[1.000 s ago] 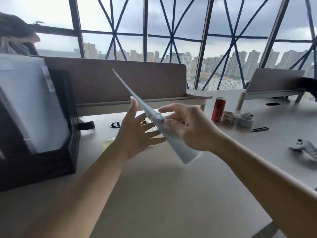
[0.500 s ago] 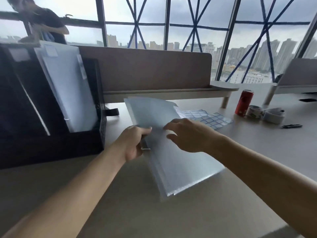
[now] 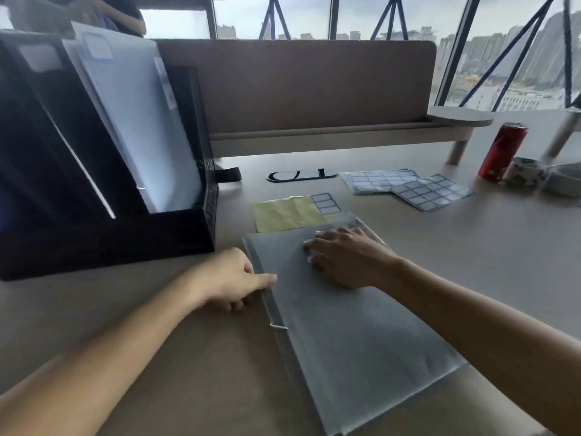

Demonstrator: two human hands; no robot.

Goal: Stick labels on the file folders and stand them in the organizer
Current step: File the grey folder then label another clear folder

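Note:
A translucent grey file folder (image 3: 352,338) lies flat on the desk in front of me. My left hand (image 3: 232,278) rests at the folder's spine edge, thumb on top of it and fingers curled under. My right hand (image 3: 342,256) presses flat on the folder near its far end. Beyond the folder lies a yellow backing sheet (image 3: 283,214) carrying three blue-bordered labels (image 3: 325,202). Two fuller label sheets (image 3: 405,184) lie further right. At the left, the black organizer (image 3: 103,240) holds a labelled folder (image 3: 135,121) standing upright.
A red can (image 3: 503,151) and tape rolls (image 3: 525,174) stand at the right. A brown desk divider (image 3: 314,89) runs across the back. A black cable port (image 3: 301,175) sits in the desk surface. A person is partly visible behind the organizer at top left.
The folder was held up edge-on in the air, then tilted down, and now lies flat on the desk. Both hands came down with it. My view dropped towards the desk.

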